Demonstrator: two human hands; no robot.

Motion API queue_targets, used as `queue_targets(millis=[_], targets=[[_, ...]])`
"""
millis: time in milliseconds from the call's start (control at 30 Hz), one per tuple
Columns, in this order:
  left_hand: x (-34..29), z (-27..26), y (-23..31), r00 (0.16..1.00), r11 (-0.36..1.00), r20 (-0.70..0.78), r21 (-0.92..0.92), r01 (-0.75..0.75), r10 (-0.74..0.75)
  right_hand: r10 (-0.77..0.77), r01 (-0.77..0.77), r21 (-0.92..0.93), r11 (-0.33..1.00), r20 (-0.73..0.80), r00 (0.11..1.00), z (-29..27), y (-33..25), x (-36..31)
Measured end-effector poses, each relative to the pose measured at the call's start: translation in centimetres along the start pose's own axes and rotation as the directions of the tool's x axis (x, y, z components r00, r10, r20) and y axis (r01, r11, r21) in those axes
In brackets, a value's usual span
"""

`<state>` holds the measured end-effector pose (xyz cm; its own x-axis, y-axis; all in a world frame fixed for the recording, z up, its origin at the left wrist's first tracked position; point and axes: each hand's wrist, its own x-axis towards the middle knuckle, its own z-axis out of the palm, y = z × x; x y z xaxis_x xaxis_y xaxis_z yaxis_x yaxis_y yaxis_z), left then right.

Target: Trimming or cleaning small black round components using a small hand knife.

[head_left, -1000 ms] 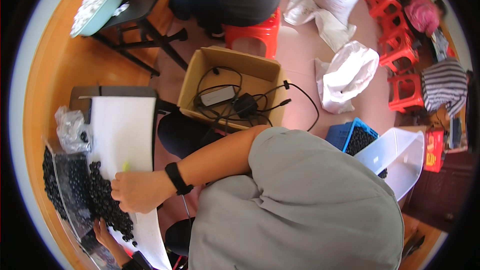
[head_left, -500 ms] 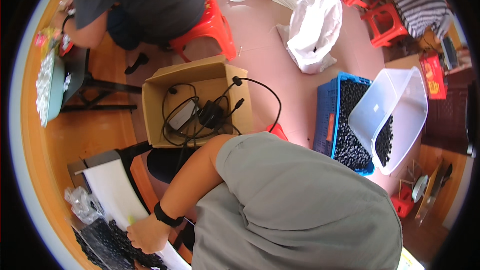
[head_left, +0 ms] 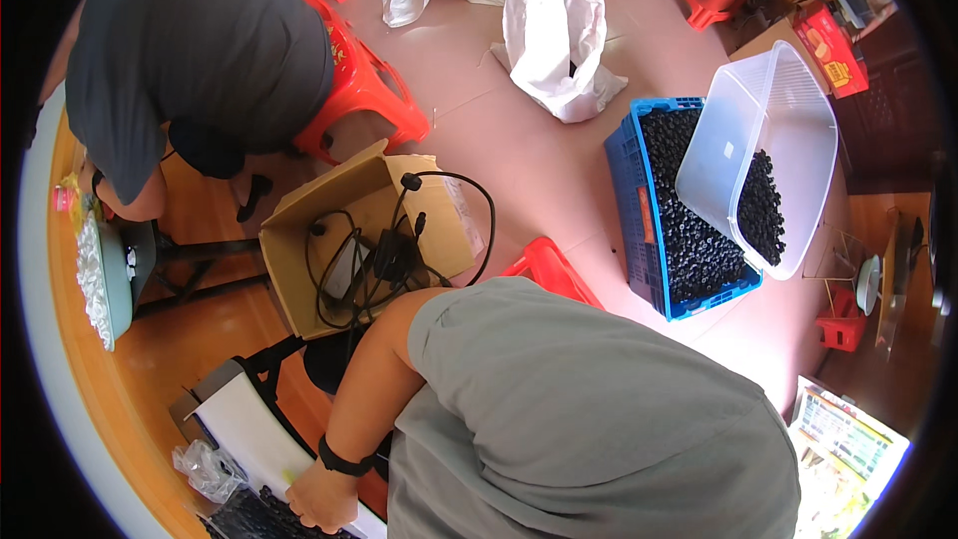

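My right hand, with a black band on its wrist, reaches down at the lower left. Its fingers are curled toward small black pieces in a heap; whatever they pinch is hidden. A long white strip, like a tray or sheet, runs beside the hand, with a small yellow-green spot near the knuckles. Crumpled clear plastic sits past the heap. My left hand is out of view.
An open cardboard box holds cables and a power adapter. A blue crate of black pieces has a clear bin tilted on it. A red stool, a white sack and a seated person in dark clothes are nearby.
The view has shifted, so the box, stools and co-worker appear moved. My right hand remains at the black pieces, now lower and further right in the picture.
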<state>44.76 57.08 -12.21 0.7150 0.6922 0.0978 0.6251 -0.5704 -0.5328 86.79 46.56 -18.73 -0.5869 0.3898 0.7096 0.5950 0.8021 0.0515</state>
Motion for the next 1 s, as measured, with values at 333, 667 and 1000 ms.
queue_targets(millis=[333,667,1000], targets=[[0.8,-2.3,4.2,0.905,0.803,0.109,-0.427,0.416,-0.411,-0.006,0.006,-0.007,1.0,-0.024,1.0,-0.5,-0.6,-0.5],[-0.7,-0.5,4.0,0.849,0.5,0.158,-0.749,0.435,-0.503,-0.007,0.007,0.003,1.0,-0.003,1.0,-0.6,-1.0,-0.3],[0.7,-3.1,2.4,0.692,0.217,0.346,-0.779,0.588,-0.634,-0.011,0.012,0.01,1.0,-0.079,0.997,-0.8,0.2,2.0]])
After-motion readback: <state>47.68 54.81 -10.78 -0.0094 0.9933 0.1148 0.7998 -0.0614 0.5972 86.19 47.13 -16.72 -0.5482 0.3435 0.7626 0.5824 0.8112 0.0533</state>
